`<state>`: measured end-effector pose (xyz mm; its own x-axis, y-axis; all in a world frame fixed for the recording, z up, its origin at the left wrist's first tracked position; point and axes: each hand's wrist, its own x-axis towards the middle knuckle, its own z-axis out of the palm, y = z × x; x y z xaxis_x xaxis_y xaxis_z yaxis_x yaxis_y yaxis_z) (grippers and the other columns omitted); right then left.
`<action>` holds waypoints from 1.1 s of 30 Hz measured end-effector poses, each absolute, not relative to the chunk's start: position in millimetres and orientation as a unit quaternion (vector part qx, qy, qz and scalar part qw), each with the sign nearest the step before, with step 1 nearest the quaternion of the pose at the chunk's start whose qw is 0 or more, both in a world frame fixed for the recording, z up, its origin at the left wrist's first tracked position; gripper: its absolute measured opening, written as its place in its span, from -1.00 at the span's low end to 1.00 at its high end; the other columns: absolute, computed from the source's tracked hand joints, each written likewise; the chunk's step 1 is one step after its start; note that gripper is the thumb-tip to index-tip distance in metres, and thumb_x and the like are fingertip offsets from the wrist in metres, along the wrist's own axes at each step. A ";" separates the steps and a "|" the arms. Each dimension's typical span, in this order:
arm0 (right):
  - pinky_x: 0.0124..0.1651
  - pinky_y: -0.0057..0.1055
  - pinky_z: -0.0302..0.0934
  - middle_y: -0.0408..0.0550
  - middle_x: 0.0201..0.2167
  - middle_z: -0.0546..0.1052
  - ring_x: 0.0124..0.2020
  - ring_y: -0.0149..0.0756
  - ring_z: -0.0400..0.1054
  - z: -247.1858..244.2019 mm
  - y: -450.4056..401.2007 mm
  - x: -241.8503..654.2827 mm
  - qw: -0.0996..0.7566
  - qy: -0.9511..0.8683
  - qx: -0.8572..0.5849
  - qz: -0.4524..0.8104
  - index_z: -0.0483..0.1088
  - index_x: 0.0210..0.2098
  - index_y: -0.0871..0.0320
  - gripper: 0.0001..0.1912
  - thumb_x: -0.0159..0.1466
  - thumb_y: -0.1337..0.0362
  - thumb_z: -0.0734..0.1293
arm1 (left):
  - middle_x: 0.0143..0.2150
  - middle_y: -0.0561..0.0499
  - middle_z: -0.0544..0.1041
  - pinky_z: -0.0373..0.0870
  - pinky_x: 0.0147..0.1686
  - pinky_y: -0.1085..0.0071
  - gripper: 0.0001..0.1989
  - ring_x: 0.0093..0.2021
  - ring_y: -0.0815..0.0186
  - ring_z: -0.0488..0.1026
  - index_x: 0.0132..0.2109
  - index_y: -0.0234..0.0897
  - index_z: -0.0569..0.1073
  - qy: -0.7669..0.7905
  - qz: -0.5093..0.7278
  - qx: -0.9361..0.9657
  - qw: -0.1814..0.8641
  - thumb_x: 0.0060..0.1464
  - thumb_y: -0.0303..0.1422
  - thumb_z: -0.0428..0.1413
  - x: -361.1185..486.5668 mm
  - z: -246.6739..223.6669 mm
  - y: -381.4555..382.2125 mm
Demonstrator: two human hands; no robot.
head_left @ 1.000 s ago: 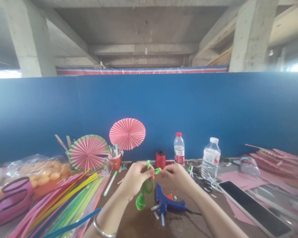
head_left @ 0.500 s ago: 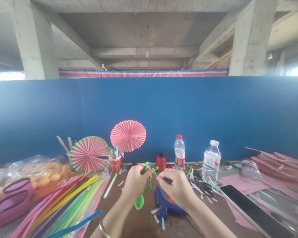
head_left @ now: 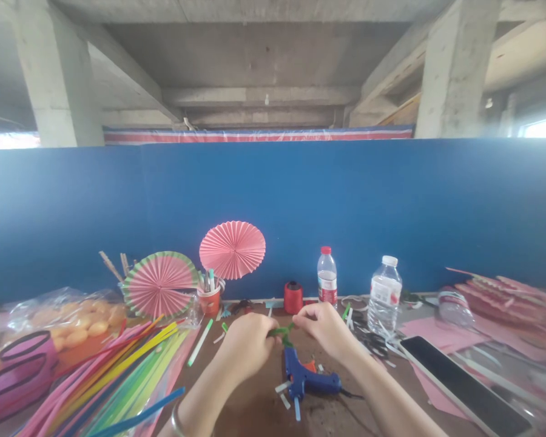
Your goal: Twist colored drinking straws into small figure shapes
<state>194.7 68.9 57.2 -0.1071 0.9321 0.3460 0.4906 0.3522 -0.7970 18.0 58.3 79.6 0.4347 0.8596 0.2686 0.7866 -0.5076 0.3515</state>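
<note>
Just left of the middle of the table, my left hand is closed on a green fuzzy stem. My right hand pinches the other end of this stem, so it spans the small gap between my fingers. Most of the green piece is hidden by my left hand. A blue glue gun lies on the table right below the stem, with small white strips beside it. Behind my hands stands a red spool.
Colourful stems and a bag of orange balls lie left. Paper fans and a pen cup stand behind. Two bottles, black scissors, pink paper and a phone are right.
My left hand has turned and lowered slightly, and the dangling green part is no longer visible below it. My right hand has risen a little, uncovering more of the glue gun.
</note>
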 end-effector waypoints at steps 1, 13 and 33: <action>-0.59 -0.56 -0.10 -0.24 -0.74 0.23 -0.66 -0.51 0.04 57.8 65.6 191.8 0.435 -0.704 -0.507 0.243 0.36 -0.65 0.22 -0.73 0.09 0.20 0.23 | -0.56 0.02 0.44 0.07 -0.50 0.46 -0.85 -0.48 0.30 0.36 -0.52 -0.28 0.42 0.502 0.205 0.839 0.048 -0.10 -0.43 -0.02 19.0 76.9 60.3; -0.61 -0.57 -0.04 -0.20 -0.73 0.32 -0.65 -0.46 0.16 36.6 70.1 180.6 0.448 -0.722 -0.467 0.245 0.39 -0.63 0.22 -0.76 0.08 0.27 0.22 | -0.57 0.09 0.34 0.15 -0.61 0.52 -0.73 -0.63 0.42 0.24 -0.44 -0.33 0.38 0.442 0.438 0.687 0.374 -0.05 -0.18 0.01 13.9 74.1 74.4; -0.42 -0.53 0.07 -0.15 -0.60 0.39 -0.53 -0.41 0.22 44.7 59.3 182.0 0.498 -0.770 -0.380 0.119 0.40 -0.55 0.17 -0.86 0.07 0.38 0.23 | -0.66 0.10 0.33 0.06 -0.58 0.51 -0.76 -0.64 0.38 0.26 -0.51 -0.29 0.38 0.543 0.397 0.713 0.199 -0.04 -0.24 -0.02 16.3 77.1 69.5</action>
